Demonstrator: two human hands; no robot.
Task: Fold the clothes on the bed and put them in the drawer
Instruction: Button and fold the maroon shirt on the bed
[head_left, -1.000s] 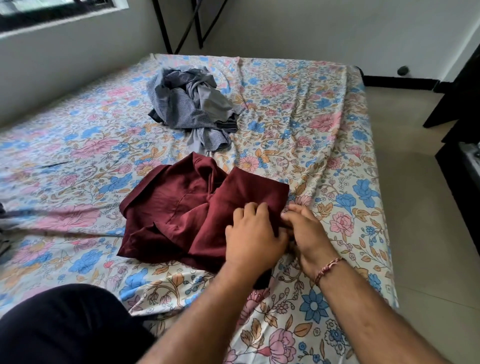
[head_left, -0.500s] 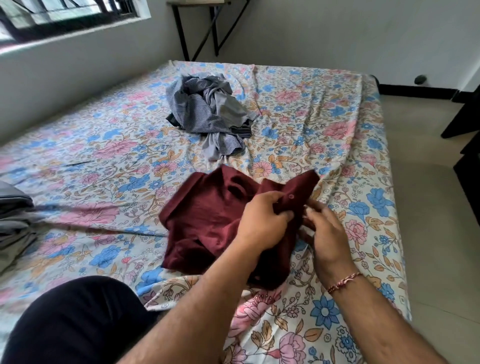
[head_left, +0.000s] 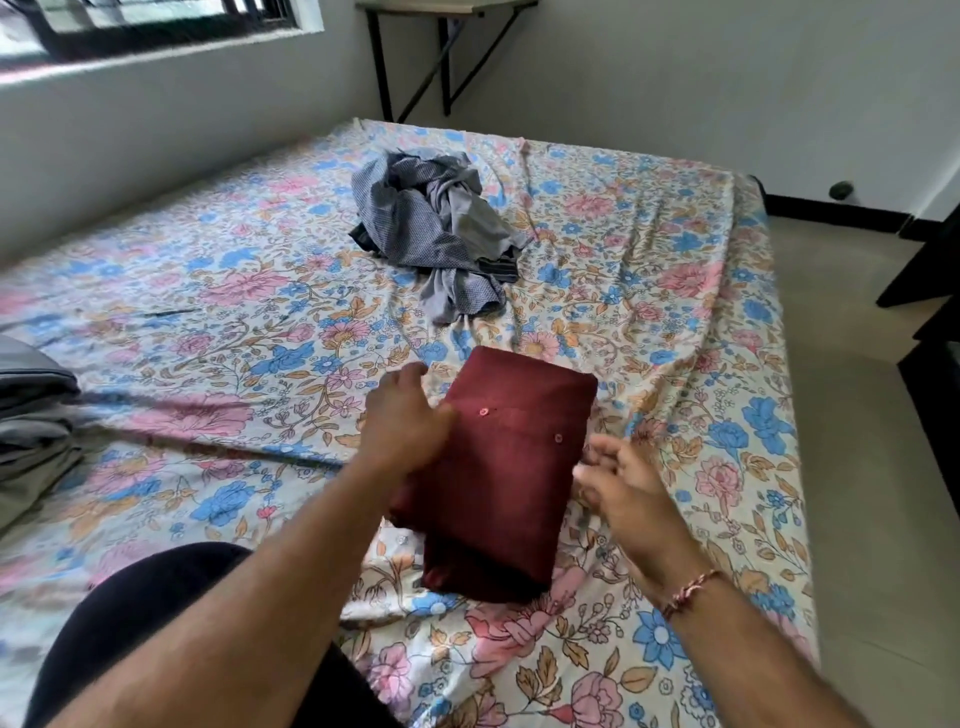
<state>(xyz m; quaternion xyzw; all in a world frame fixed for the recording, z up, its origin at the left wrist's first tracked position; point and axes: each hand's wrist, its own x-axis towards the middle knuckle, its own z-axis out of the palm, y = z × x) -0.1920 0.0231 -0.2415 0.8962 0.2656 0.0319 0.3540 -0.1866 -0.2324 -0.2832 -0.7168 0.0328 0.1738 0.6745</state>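
Folding looks finished for the maroon buttoned cloth shirt (head_left: 501, 467), a neat rectangle lying on the floral-sheeted bed (head_left: 208, 322) near its right edge. The left hand (head_left: 402, 421) rests on the shirt's left edge, fingers relaxed, grasping nothing; the right hand (head_left: 618, 483) hovers just beside it, its grip released. A crumpled grey-blue patterned garment (head_left: 431, 234) waits beyond, unfolded. Next, I judge, comes carrying the shirt to the drawer, which calls for both hands supporting it flat.

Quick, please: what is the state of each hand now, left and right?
Left hand: open, resting on the left edge of the folded maroon shirt.
Right hand: open, fingers spread beside the shirt, holding nothing.
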